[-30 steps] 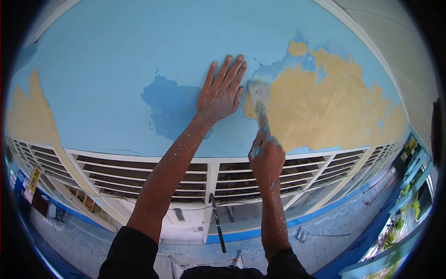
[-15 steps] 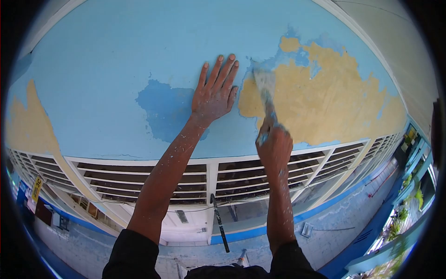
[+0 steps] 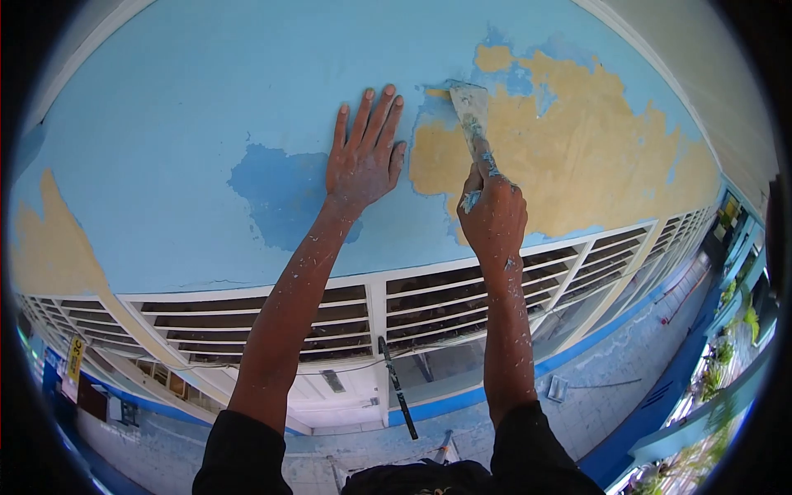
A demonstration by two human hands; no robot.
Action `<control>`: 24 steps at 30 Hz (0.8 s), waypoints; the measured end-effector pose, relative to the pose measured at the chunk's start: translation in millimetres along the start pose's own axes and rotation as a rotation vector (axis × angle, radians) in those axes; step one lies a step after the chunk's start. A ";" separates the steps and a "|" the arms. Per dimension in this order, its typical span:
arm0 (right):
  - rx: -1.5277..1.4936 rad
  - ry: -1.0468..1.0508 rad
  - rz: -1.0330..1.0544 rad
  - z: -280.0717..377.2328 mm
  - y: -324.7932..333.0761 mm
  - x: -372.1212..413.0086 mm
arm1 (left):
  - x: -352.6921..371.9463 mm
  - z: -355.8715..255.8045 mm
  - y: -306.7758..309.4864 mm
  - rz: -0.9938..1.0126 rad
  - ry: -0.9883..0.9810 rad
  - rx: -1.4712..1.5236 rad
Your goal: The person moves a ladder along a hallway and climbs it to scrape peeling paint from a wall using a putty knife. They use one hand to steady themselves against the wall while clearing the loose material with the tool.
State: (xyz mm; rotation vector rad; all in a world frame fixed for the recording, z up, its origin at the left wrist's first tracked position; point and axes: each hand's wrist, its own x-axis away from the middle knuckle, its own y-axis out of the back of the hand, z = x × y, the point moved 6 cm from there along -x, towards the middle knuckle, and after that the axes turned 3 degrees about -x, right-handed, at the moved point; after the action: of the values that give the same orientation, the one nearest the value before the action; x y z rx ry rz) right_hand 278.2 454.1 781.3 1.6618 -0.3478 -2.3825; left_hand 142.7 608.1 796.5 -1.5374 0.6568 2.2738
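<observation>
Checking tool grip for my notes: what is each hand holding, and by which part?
Right hand grips a paint scraper by its handle; left hand holds nothing.

One head-worn fisheye camera tilts steeply upward, close beneath the blue ceiling (image 3: 206,99), with louvred vents (image 3: 429,297) lower in frame

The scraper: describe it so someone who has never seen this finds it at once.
Start at the pale blue painted surface and find its large yellow bare patch. At that patch's upper left edge, the scraper pokes up from the closed right hand. Its flat, paint-smeared blade sets it apart from the left hand spread flat beside it.
</observation>
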 end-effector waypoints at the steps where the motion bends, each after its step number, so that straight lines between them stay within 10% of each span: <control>1: -0.008 0.000 0.000 -0.4 0.0 3.3 | -0.6 0.1 -0.1 0.001 -0.001 -0.001; 24: 0.060 -0.062 0.027 -19.1 10.8 -15.4 | -0.6 -1.5 2.4 0.006 0.000 -0.014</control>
State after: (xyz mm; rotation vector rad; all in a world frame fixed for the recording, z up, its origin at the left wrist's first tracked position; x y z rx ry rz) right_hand 301.8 447.3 791.9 1.6004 -0.4528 -2.4307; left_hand 142.9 605.2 797.0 -1.5440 0.6486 2.2873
